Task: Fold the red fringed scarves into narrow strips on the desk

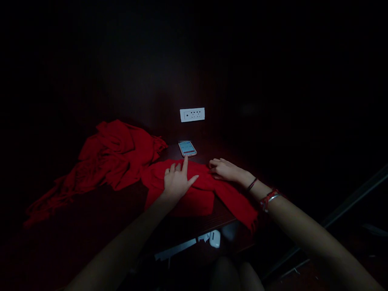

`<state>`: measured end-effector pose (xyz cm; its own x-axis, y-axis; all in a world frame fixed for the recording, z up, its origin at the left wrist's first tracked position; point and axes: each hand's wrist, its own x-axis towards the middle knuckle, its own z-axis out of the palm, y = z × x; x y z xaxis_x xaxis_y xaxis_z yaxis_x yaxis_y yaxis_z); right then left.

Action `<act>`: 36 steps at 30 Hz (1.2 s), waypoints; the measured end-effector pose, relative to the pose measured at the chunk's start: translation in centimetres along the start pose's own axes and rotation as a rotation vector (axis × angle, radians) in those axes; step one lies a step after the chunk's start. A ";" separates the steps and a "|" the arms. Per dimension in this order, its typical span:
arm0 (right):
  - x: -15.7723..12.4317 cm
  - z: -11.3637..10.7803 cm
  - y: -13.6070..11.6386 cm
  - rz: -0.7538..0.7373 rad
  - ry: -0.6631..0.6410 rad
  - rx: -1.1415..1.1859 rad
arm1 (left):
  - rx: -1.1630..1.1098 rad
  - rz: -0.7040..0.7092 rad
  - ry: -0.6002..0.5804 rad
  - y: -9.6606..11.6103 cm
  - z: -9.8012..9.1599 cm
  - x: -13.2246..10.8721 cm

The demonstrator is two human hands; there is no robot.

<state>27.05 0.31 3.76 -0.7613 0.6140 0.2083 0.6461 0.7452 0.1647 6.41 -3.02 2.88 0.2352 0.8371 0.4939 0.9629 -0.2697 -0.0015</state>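
Note:
A red scarf lies partly folded on the dark desk, its fringed end hanging toward the front right. My left hand is open over it, fingers spread, with the index finger reaching to the near edge of a phone. My right hand is at the scarf's right side, its fingers bent and closed on the cloth. To the left, a crumpled heap of red fringed cloth adjoins the scarf; whether both are one piece I cannot tell. The phone lies face up with its screen lit.
A white socket panel is on the dark wall behind the phone. Below the desk's front edge are a small white rounded case and a pale strip. My knees show at the bottom. Much of the surroundings is too dark to make out.

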 end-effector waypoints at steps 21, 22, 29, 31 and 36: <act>5.1 0.8 0.2 0.133 0.373 0.472 | -0.077 -0.182 -0.215 1.8 0.9 2.9; 4.9 1.0 -0.1 0.109 0.399 0.452 | -0.081 -0.188 -0.226 1.3 0.9 2.8; 3.4 0.3 -1.2 -0.093 0.379 0.253 | -0.155 -0.181 -0.228 0.6 1.0 2.8; 3.1 0.0 -1.5 -0.132 0.336 0.180 | -0.201 -0.178 -0.222 0.5 1.0 2.9; 3.5 0.2 -2.4 -0.131 0.270 0.018 | -0.243 -0.145 -0.208 0.1 1.1 3.1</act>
<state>22.86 0.71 3.91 -0.7949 0.4226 0.4353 0.5401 0.8197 0.1905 7.37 0.05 3.48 0.1441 0.9472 0.2865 0.9346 -0.2254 0.2752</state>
